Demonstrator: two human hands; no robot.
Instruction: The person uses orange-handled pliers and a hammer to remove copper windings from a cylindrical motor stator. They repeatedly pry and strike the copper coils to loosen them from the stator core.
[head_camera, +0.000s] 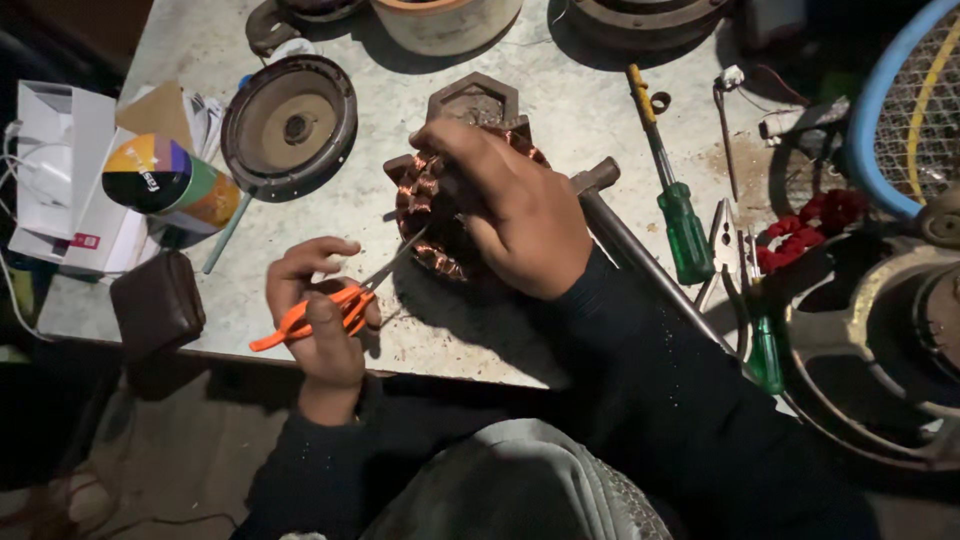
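While the copper-wound stator (440, 215) is gripped from above by the right hand (515, 215), orange-handled scissors (345, 300) are clasped in the left hand (320, 320), blades angled up-right toward the stator's lower-left windings.

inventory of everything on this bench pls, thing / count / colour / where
motor stator: 1, copper windings, bench centre, under right hand
scissors: 1, orange handles, in left hand, blades at the windings
round motor cover: 1, dark, upper left
screwdriver: 1, green handle, yellow shaft, right of centre
hammer: 1, grey metal, right of stator
pliers: 1, metal, right
tape roll: 1, multicoloured, left
white boxes: 2 or so, far left
dark pouch: 1, brown, left bench edge
red cord: 1 bundle, right
left hand: 1, grips scissors
right hand: 1, on stator
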